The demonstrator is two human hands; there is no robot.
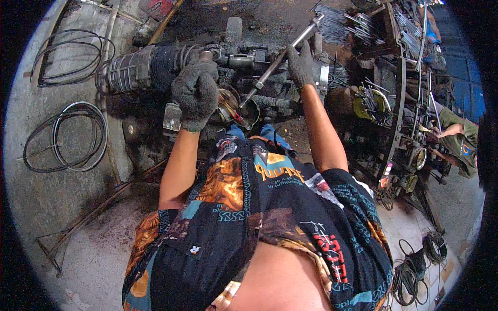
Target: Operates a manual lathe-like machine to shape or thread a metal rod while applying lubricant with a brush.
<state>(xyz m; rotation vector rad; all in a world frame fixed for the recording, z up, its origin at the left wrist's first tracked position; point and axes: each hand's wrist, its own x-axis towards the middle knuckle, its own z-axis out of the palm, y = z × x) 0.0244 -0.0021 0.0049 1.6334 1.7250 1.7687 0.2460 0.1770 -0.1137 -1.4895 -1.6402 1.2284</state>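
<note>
Both my hands wear dark grey knit gloves over a grimy workshop machine (241,61). My right hand (301,66) is closed around a long steel rod (282,56), which slants from upper right down toward the machine's middle. A narrower section forms the rod's lower end, near a dark pan (251,115) with something red beside it. My left hand (196,96) makes a fist at the machine's left part. A short rounded metal end (206,55) shows just past that fist; whether the hand grips it is hidden.
A ribbed motor (129,71) stands left of the machine. Coiled black cables (65,137) hang on the left wall. Bundles of thin rods (332,26) lie at the upper right, above a yellow container (371,103) of metal pieces. A co-worker (456,135) works beside a rack at right.
</note>
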